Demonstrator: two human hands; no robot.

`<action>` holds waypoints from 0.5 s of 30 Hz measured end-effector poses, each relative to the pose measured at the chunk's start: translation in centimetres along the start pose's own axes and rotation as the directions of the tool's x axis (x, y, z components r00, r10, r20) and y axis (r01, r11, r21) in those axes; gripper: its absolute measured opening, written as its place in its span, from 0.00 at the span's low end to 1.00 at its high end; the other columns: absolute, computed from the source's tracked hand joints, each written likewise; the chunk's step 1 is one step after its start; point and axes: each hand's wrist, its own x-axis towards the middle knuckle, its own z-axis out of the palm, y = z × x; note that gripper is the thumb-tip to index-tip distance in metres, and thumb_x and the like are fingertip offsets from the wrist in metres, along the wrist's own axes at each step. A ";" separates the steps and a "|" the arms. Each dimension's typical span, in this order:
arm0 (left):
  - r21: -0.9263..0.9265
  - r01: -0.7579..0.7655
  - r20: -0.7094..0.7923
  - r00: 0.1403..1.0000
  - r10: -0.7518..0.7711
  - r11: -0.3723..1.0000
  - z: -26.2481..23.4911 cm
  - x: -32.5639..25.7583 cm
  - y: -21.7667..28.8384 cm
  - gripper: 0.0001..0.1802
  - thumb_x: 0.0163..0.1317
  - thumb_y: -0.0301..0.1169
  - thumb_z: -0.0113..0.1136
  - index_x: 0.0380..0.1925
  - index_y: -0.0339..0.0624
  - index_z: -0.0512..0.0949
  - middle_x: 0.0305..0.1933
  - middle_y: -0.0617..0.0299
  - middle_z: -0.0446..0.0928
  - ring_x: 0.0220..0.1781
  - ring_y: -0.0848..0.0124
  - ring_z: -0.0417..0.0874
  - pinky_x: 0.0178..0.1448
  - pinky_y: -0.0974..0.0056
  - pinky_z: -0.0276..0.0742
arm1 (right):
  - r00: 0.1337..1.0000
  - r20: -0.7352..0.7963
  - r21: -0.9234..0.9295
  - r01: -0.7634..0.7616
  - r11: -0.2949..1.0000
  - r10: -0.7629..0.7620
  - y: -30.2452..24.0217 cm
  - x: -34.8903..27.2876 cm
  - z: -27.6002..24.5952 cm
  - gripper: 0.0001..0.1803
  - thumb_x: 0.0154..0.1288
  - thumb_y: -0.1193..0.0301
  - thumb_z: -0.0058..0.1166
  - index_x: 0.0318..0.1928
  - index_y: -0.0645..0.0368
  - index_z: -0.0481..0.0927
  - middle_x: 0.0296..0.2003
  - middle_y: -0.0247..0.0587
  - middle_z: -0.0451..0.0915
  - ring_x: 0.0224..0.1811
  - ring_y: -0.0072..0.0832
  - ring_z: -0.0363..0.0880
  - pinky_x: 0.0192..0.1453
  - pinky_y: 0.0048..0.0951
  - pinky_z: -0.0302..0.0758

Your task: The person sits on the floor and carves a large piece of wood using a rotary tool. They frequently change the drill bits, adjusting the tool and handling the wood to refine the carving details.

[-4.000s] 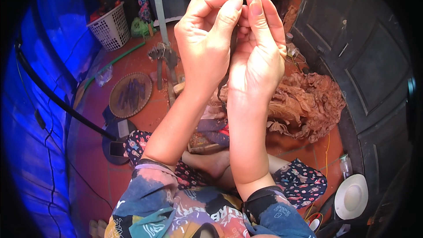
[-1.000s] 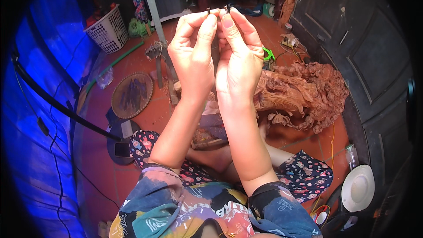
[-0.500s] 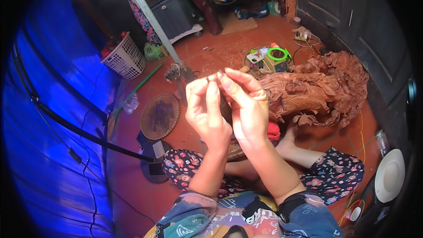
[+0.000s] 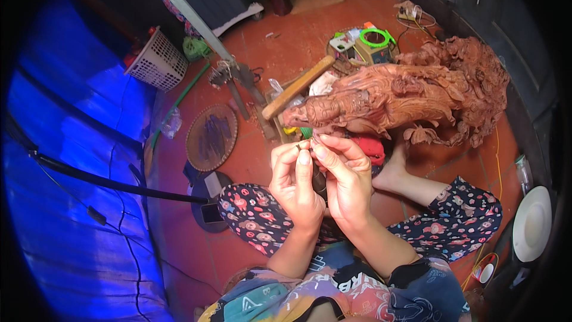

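A: Hands?

B: Left hand [image 4: 296, 188] and right hand [image 4: 344, 182] raised together over the lap, fingertips pinched narrow on one small dark piece [image 4: 300, 147]. Too small to tell what it is.

A: Where exactly?

B: Held between both sets of fingertips, just in front of the snout end of the reddish wood carving [image 4: 405, 98], not touching it.

A: Surroundings?

B: Carving lies on the red floor [image 4: 286, 42]. Wooden mallet [image 4: 298, 87] beside its near end. Round woven mat [image 4: 211, 137] to the left, white basket [image 4: 156, 59] further back, blue tarp [image 4: 71, 203] along the left.
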 end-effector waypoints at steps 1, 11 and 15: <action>0.005 0.012 -0.005 1.000 -0.012 1.000 -0.2 -0.1 -0.1 0.04 0.64 0.21 0.51 0.35 0.32 0.76 0.41 0.62 0.72 0.44 0.76 0.74 0.52 0.72 0.70 | 1.000 -0.006 -0.002 -0.010 1.000 0.010 0.1 -0.1 -0.2 0.09 0.59 0.84 0.56 0.42 0.65 0.80 0.39 0.44 0.83 0.41 0.24 0.82 0.50 0.21 0.76; 0.016 -0.015 0.029 0.999 0.015 1.000 -0.5 0.4 -0.6 0.05 0.64 0.19 0.52 0.38 0.33 0.76 0.44 0.59 0.71 0.46 0.74 0.75 0.53 0.70 0.71 | 1.000 0.027 0.021 -0.009 1.000 0.009 0.3 0.6 -0.2 0.10 0.60 0.83 0.56 0.43 0.65 0.80 0.40 0.45 0.83 0.42 0.24 0.82 0.49 0.20 0.76; 0.029 -0.012 -0.002 1.000 0.012 1.000 -0.1 0.3 -0.5 0.04 0.64 0.21 0.51 0.36 0.33 0.76 0.41 0.61 0.72 0.44 0.76 0.74 0.51 0.72 0.69 | 1.000 0.019 0.020 -0.021 1.000 0.020 0.3 0.6 -0.3 0.10 0.60 0.83 0.56 0.44 0.65 0.80 0.40 0.44 0.83 0.42 0.24 0.81 0.49 0.20 0.75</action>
